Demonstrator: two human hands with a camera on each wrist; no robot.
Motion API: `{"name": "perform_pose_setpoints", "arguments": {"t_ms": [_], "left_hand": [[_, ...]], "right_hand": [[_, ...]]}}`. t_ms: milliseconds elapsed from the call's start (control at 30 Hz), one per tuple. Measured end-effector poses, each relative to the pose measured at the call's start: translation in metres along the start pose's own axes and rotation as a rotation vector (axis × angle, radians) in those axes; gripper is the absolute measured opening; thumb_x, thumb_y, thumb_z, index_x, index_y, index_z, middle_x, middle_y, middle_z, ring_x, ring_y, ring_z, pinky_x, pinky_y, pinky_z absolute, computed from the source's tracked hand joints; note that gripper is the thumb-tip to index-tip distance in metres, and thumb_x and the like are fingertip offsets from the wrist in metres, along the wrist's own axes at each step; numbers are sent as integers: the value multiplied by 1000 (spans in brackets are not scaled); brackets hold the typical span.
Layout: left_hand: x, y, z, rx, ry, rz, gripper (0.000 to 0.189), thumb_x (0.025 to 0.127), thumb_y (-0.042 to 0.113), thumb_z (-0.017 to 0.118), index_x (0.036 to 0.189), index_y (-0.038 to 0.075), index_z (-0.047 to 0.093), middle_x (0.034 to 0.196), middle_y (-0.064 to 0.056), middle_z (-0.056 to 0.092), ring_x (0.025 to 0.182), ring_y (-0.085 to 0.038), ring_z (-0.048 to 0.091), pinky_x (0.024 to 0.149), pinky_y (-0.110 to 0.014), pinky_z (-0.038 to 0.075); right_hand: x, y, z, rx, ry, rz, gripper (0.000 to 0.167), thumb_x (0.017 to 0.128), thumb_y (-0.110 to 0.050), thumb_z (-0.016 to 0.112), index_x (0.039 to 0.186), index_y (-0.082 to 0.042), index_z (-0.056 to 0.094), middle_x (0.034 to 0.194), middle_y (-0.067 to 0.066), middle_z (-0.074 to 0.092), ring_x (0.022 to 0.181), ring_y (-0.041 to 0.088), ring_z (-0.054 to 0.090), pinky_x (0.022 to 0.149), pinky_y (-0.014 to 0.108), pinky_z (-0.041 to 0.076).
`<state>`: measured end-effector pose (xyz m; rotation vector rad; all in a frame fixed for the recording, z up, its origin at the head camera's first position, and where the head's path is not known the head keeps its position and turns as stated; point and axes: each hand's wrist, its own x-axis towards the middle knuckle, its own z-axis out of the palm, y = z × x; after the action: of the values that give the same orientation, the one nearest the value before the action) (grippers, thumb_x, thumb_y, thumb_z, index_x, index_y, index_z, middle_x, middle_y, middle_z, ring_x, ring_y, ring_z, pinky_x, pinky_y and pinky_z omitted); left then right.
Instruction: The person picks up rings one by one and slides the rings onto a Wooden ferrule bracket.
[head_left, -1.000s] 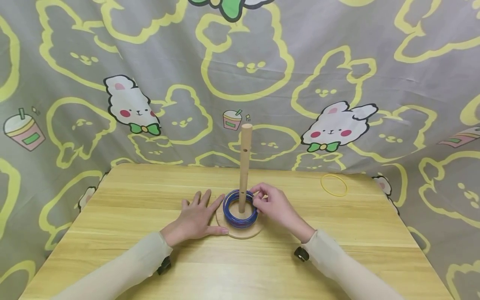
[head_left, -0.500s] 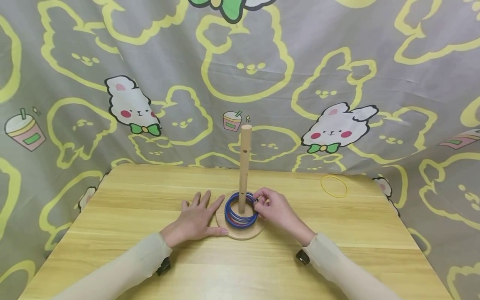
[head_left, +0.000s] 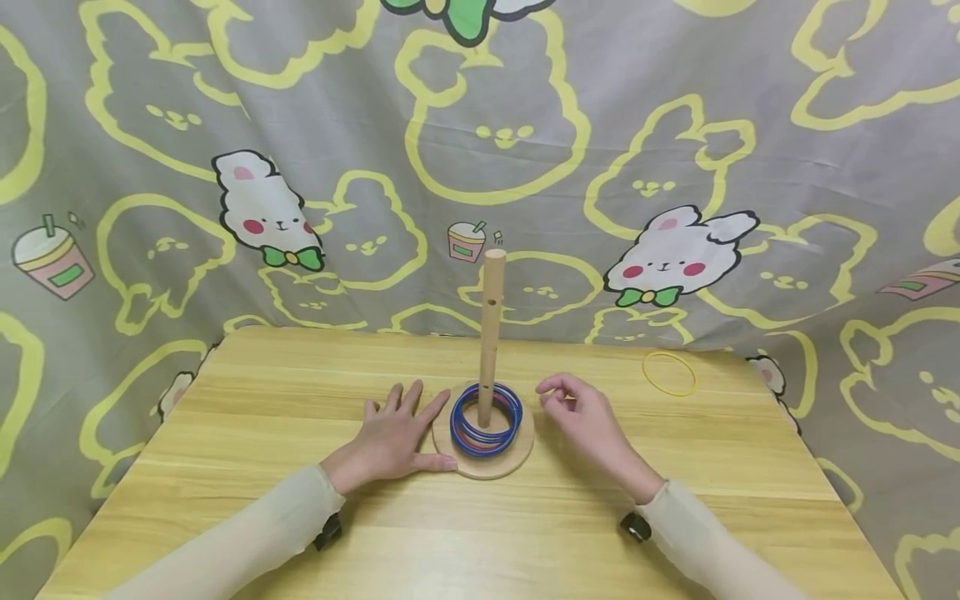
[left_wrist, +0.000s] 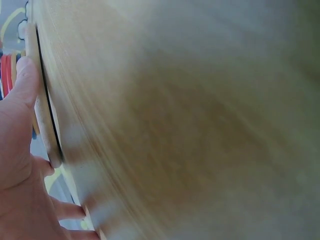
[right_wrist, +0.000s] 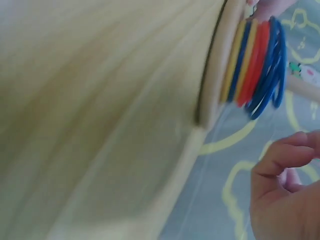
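Note:
A round wooden base stands mid-table with an upright wooden post rising from it. Blue rings lie loosely tilted around the post, on top of flatter red rings and yellow and blue ones. My left hand is spread flat at the base's left side; its thumb and index finger touch the rim. To the right of the base, apart from the rings, hovers my right hand, fingers loosely bent and holding nothing.
One thin yellow ring lies alone at the table's back right. Behind the wooden table hangs a grey curtain with rabbit prints, close to the back edge.
My right hand has let go of the blue rings and drawn away to the right. The upper rings shifted and now lie more unevenly. The left hand has stayed in place.

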<state>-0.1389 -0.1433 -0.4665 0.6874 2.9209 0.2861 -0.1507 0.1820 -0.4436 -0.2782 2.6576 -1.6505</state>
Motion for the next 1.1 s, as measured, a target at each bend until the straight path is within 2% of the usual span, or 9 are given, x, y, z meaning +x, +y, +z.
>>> {"name": "perform_pose_setpoints", "arguments": {"t_ms": [167, 333, 467, 533, 633, 767, 867, 1000, 1100], "left_hand": [[4, -4, 8, 0, 5, 1, 115, 87, 90, 61, 174, 20, 32, 170, -33, 30, 150, -63, 30, 98, -79, 35], [6, -9, 16, 9, 20, 7, 118, 86, 96, 53, 175, 23, 29, 171, -31, 29, 150, -62, 29, 99, -81, 34], [5, -7, 13, -4, 21, 10, 117, 86, 94, 57, 175, 22, 31, 169, -32, 31, 150, -62, 30, 98, -82, 34], [4, -6, 11, -7, 25, 13, 117, 86, 93, 58, 174, 21, 31, 169, -33, 31, 149, -63, 30, 98, -84, 33], [3, -6, 12, -5, 24, 13, 116, 87, 92, 59, 175, 21, 30, 169, -33, 30, 150, -64, 29, 98, -85, 32], [4, -7, 13, -3, 7, 1, 115, 89, 90, 60, 176, 23, 26, 172, -32, 26, 152, -63, 26, 101, -84, 31], [4, -6, 12, -15, 4, -1, 116, 88, 90, 60, 176, 22, 28, 171, -32, 27, 152, -64, 26, 100, -85, 31], [4, -6, 11, -15, 0, -1, 116, 88, 90, 60, 175, 21, 29, 171, -33, 28, 151, -63, 27, 100, -82, 32], [4, -8, 12, -2, 0, -2, 116, 88, 91, 60, 176, 23, 27, 172, -32, 26, 152, -62, 26, 101, -81, 32]], "right_hand": [[-3, 20, -29, 45, 65, -20, 21, 103, -5, 67, 120, 5, 71, 97, 7, 65, 77, 13, 59, 66, 24, 50], [-2, 42, -70, -52, 125, -8, 28, 104, -7, 68, 129, 6, 68, 98, 11, 66, 81, 14, 59, 67, 24, 50], [3, 63, -107, -186, 90, 47, 46, 104, -10, 71, 141, 12, 55, 108, 17, 65, 88, 18, 62, 68, 24, 52], [7, 75, -125, -245, 52, 75, 56, 105, -13, 73, 146, 14, 47, 114, 21, 63, 95, 25, 64, 72, 26, 53], [13, 88, -150, -332, 5, 113, 62, 104, -17, 75, 145, 18, 43, 123, 31, 59, 107, 42, 65, 83, 38, 55], [19, 102, -171, -447, -57, 120, 58, 103, -18, 77, 134, 23, 51, 129, 42, 59, 119, 56, 60, 96, 59, 52], [23, 108, -177, -506, -90, 91, 48, 101, -13, 78, 123, 26, 60, 123, 43, 64, 116, 58, 62, 98, 65, 50], [24, 110, -175, -585, -92, 29, 22, 99, -5, 76, 103, 17, 72, 100, 28, 74, 95, 43, 70, 88, 58, 56], [23, 107, -168, -621, -123, -10, 12, 100, -2, 72, 92, 7, 76, 90, 14, 75, 80, 26, 64, 79, 49, 55]]}}
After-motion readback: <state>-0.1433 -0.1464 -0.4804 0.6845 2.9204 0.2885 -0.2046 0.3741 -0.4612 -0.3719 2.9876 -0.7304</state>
